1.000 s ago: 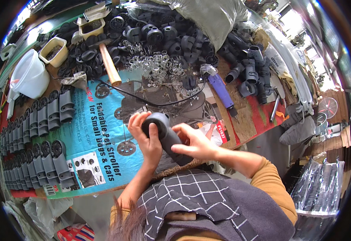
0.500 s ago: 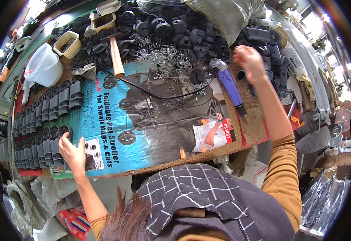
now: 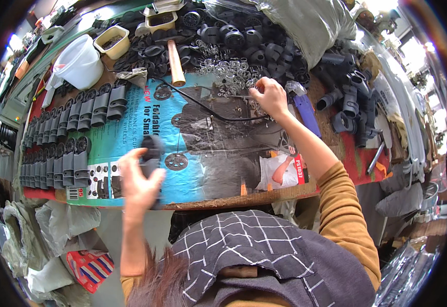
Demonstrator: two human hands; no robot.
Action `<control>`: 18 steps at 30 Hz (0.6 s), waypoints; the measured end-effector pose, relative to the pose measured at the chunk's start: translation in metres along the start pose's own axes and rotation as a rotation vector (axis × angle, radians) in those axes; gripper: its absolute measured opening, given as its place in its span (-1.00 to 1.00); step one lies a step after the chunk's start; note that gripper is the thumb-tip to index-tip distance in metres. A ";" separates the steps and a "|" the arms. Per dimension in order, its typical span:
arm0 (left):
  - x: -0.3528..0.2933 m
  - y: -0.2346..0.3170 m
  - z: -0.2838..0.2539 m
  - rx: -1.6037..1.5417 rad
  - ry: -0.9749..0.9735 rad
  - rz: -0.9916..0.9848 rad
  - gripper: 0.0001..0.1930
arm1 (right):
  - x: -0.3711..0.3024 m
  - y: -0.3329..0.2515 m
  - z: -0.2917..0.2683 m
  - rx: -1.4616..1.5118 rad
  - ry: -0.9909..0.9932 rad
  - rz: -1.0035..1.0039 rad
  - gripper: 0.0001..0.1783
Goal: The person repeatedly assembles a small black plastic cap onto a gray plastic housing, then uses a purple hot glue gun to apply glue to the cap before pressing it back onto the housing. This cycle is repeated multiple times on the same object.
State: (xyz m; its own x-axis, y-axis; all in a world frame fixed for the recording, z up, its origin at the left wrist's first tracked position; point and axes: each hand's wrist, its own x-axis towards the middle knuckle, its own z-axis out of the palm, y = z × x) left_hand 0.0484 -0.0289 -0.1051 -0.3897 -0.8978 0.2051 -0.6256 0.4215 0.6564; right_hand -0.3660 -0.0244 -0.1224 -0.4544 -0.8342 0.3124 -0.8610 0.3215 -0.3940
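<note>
My left hand point(image 3: 140, 181), smeared by motion, grips a dark plastic part point(image 3: 153, 153) above the printed cardboard sheet point(image 3: 116, 153). That part looks like the grey plastic parts with round ribbed ends point(image 3: 81, 161) standing in two rows at the left. My right hand point(image 3: 271, 99) has its fingers curled together over the small metal pieces beside the pile of wire springs point(image 3: 228, 71). Whatever its fingertips hold is hidden. Just right of it lies a blue power screwdriver point(image 3: 306, 113), partly covered by my wrist and forearm.
A wooden-handled hammer point(image 3: 176, 64) lies near the springs, and a black cable point(image 3: 203, 108) crosses the sheet. A white bucket point(image 3: 78, 62) and a cream tub point(image 3: 113, 43) stand at the back left. Black plastic fittings point(image 3: 354, 97) are heaped at the right.
My left hand has moved right from the front row, carrying a dark part. My right hand has swung left and down from the right-hand fittings to the small metal pieces. The whole view has shifted.
</note>
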 end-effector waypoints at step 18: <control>0.119 0.063 0.124 -0.799 -0.151 -0.104 -0.71 | -0.025 -0.054 -0.009 0.474 -0.309 -0.002 -0.68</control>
State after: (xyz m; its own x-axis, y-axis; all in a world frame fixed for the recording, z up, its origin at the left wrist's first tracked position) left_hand -0.1214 -0.0936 -0.1290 -0.4789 -0.8763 0.0516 -0.0162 0.0675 0.9976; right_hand -0.3097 -0.0166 -0.1009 -0.3037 -0.9499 0.0742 -0.6327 0.1428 -0.7611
